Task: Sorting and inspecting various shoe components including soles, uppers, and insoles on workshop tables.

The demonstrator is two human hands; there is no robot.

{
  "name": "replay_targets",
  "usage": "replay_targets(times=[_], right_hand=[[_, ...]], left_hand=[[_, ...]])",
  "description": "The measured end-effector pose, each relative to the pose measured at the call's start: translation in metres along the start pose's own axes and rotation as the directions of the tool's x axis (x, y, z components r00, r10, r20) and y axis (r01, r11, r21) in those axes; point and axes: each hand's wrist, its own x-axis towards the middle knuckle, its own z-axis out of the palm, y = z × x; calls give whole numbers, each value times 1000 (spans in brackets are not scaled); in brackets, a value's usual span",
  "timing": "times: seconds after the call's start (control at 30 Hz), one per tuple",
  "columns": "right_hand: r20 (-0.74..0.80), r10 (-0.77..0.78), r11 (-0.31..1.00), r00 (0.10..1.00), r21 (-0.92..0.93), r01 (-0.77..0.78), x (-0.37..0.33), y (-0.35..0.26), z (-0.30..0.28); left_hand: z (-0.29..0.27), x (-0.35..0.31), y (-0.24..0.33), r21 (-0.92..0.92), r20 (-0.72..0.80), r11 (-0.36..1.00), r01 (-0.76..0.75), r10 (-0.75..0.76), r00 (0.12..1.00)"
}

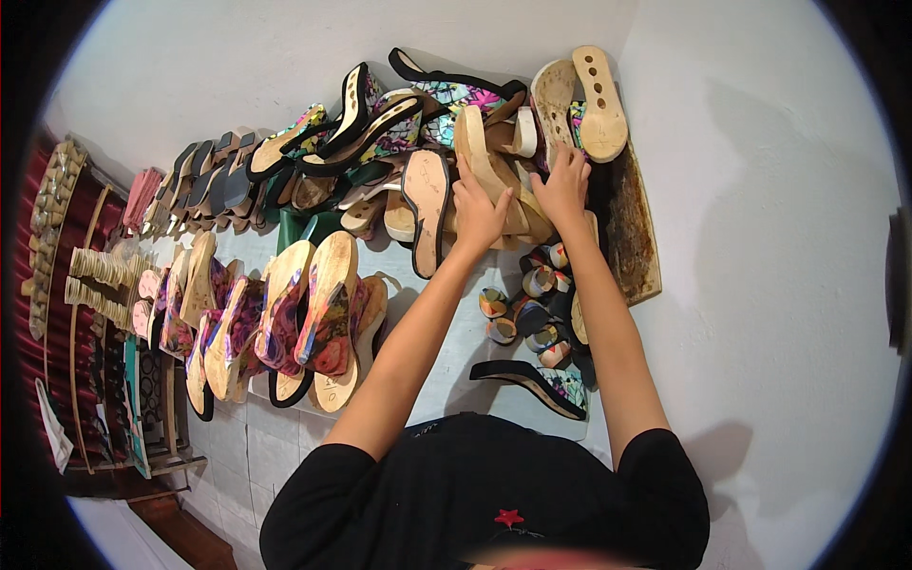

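My left hand (480, 209) is at a bare tan wooden wedge sole (472, 138), fingers along one side and thumb on the other. Just right of it, my right hand (562, 187) has its fingers on the lower end of a pale wooden sole (553, 100) in the same heap. What lies under its palm is hidden. Beside my left hand leans a pinkish sole with a black edge (427, 204). Behind both hands are wedges covered in bright floral print with black rims (385, 133). A sole with a row of dark holes (600, 114) stands at the far right.
Floral wedge sandals (328, 323) stand along the table's left front edge. Several small patterned rolls (541, 280) and a black-rimmed wedge (537, 385) lie near my right forearm. Dark-soled footwear (223, 180) is lined up at the back left. A white wall (760, 237) rises on the right.
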Motion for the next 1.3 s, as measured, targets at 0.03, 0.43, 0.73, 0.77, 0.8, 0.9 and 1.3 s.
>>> replay_targets(times=[0.03,0.43,0.73,0.77,0.8,0.9,1.3], right_hand=[[20,70,996,997,-62,-68,2,-3,2],[20,304,946,952,-124,-300,25,-22,9],[-118,135,976,984,187,-112,20,9,5],[-191,185,937,964,330,-114,19,8,4],[-194,186,937,963,330,-114,18,7,-1],[-157,363,857,919,443,-263,6,-9,-31],[-90,7,522,996,850,74,-131,-21,-56]], left_hand=[[0,1,-1,3,-4,1000,1,-1,1000],[-9,2,-12,-36,64,992,-124,127,990],[-5,-11,1,116,-227,965,-235,256,940],[-5,-11,1,116,-228,964,-238,259,939],[-5,-12,2,133,-238,964,-230,257,937],[-14,-15,-2,148,-245,963,-224,255,935],[-19,-56,8,-704,213,704,95,83,973]])
